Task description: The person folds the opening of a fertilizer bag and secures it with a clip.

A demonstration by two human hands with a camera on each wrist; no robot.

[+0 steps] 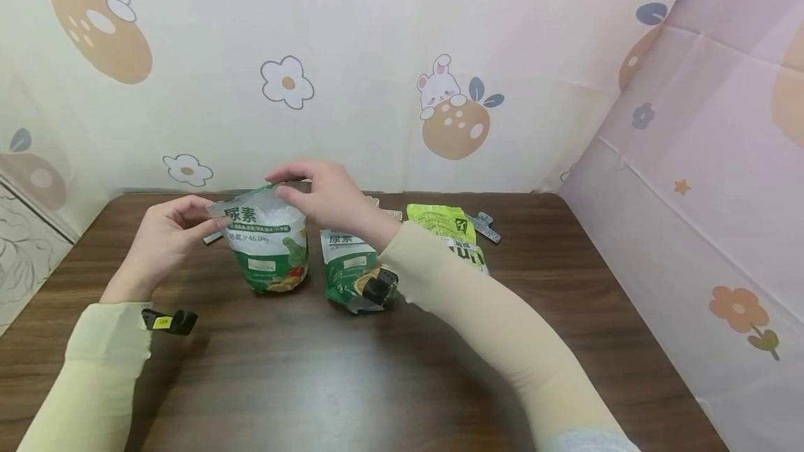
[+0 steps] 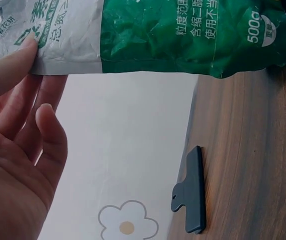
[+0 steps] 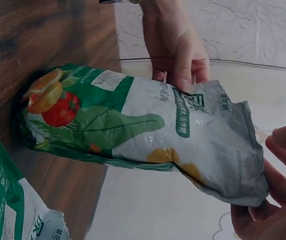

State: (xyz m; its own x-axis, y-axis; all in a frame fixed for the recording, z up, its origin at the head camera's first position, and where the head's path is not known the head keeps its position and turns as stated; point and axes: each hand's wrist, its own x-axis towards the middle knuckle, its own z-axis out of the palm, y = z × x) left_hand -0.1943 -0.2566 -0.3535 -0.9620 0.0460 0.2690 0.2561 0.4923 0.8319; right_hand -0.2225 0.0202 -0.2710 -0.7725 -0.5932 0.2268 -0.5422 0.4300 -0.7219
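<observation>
A green-and-white plastic bag [image 1: 266, 246] printed with vegetables stands upright on the table, its top crumpled. My left hand [image 1: 166, 236] pinches the upper left edge, thumb on the front and fingers behind, as the left wrist view shows. My right hand [image 1: 329, 194] is at the upper right edge; in the right wrist view its fingers [image 3: 250, 215] curl behind the bag's top and the thumb lies close to the edge. Beside it, a second green-and-white bag [image 1: 345, 260] is partly hidden by the right wrist's camera.
A lime-green bag [image 1: 442, 222] lies at the back right, partly behind the right sleeve, with a grey clip [image 1: 485, 227] beside it. Another clip [image 1: 393, 215] shows behind the second bag. A dark clip [image 2: 195, 192] lies behind the held bag. A patterned curtain [image 1: 352, 33] closes off the back.
</observation>
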